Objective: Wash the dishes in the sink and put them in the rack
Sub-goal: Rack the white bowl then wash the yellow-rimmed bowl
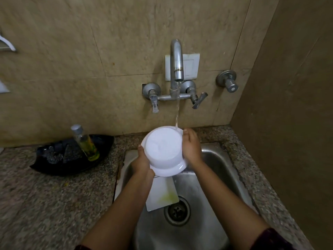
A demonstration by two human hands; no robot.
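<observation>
White bowl [163, 150] held upside down over sink [225, 177], under thin stream from tap [176, 60]. Left hand [142, 163] grips rim, fingers curled under. Right hand [191, 147] pressed on side wall, fingers near straight. Advice: turn bowl slowly, keep left grip firm; likely slippery. Count: one bowl, one smeared white plate [162, 193] in sink, one bottle [85, 141]. Rack not visible.
</observation>
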